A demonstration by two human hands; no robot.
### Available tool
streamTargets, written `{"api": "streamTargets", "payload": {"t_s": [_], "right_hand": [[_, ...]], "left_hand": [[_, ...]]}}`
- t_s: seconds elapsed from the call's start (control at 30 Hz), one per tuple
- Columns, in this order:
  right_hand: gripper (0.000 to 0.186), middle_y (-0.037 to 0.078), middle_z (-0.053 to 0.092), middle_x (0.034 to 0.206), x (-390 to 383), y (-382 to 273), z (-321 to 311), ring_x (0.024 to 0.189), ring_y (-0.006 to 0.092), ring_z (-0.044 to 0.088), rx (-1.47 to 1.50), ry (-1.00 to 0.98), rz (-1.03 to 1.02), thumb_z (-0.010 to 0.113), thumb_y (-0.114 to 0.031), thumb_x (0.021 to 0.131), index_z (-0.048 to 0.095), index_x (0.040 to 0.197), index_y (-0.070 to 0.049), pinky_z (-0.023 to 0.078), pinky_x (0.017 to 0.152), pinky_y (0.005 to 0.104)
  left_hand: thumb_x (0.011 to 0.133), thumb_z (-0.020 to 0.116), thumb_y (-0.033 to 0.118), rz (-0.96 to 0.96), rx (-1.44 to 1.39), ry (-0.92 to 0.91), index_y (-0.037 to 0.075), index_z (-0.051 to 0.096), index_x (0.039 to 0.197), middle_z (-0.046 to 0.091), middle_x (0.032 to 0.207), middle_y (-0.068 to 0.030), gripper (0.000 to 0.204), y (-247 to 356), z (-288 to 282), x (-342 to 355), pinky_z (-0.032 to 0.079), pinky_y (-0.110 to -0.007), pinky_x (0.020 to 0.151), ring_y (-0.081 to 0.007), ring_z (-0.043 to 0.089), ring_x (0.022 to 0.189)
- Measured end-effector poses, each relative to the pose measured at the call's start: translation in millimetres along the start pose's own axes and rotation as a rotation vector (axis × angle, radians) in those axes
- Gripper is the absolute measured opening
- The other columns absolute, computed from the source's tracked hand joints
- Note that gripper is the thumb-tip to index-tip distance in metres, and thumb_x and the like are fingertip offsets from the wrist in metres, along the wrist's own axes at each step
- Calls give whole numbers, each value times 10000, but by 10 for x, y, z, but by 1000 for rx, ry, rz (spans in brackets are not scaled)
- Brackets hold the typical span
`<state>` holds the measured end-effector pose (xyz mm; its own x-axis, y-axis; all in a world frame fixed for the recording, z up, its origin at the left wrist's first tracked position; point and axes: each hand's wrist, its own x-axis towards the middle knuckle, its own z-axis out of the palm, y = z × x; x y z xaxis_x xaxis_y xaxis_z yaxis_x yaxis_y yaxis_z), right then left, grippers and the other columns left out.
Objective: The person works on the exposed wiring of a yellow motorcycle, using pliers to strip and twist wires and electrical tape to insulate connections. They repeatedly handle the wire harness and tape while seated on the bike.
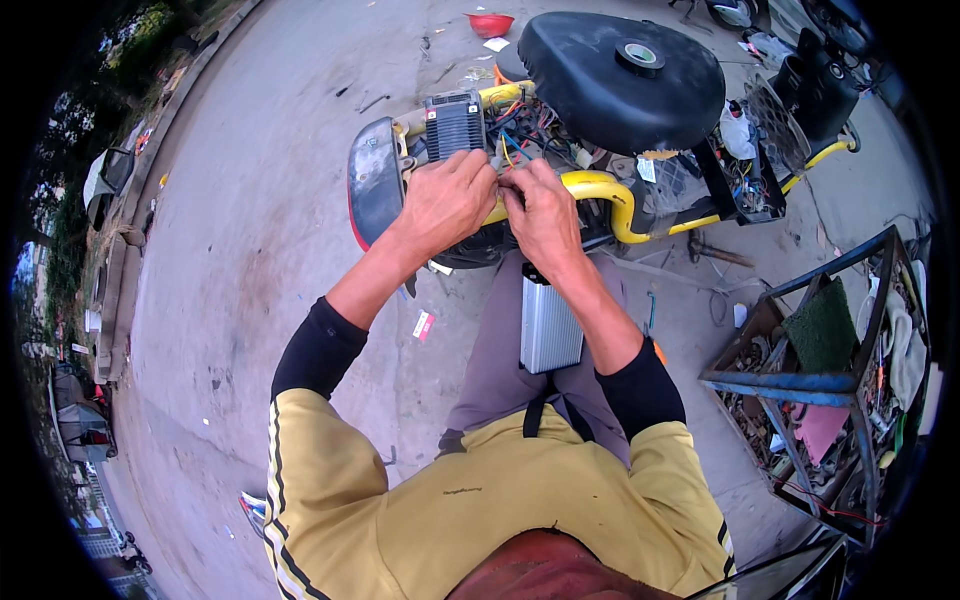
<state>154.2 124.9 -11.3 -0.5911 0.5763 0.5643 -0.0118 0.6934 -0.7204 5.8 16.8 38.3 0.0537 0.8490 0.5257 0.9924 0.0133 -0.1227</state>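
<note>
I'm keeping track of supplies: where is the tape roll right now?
In the head view, the tape roll lies on top of the black seat, upper right, beyond the right hand.

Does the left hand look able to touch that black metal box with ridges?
Probably yes: the black, ridged metal box sits just beyond the left hand, and nothing seems to block the way, though that hand looks busy close beside the right hand.

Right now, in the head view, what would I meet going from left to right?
Kerb, dark rounded tail piece, your left hand, your right hand, tape roll, blue-edged metal rack.
</note>
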Motion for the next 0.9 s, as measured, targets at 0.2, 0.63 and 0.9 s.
{"api": "streamTargets", "payload": {"t_s": [0.2, 0.63, 0.9], "right_hand": [[125, 167, 662, 1029, -8, -18, -29, 954, 414, 695, -1, 13, 4, 769, -21, 927, 767, 1052, -20, 566, 835, 506], [113, 177, 680, 1033, 16, 1, -51, 966, 417, 705, 58, -30, 81, 761, -31, 947, 765, 1058, -8, 563, 851, 497], [125, 180, 675, 1039, 23, 34, -69, 965, 413, 706, 72, -40, 46, 764, -42, 953, 760, 1072, -4, 563, 839, 494]], "left_hand": [[974, 761, 224, -941, -1239, -330, 53, 702, 895, 591, 757, 13, 197, -128, 163, 99, 391, -306, 556, -116, 489, 595], [902, 821, 154, 30, -48, 16, 121, 755, 1035, 662, 972, -5, 152, -10, -126, 6, 577, -390, 664, -227, 716, 862], [929, 769, 217, -85, -101, 2, 90, 741, 952, 637, 854, -34, 132, 61, -31, 102, 557, -416, 647, -268, 692, 812]]}}
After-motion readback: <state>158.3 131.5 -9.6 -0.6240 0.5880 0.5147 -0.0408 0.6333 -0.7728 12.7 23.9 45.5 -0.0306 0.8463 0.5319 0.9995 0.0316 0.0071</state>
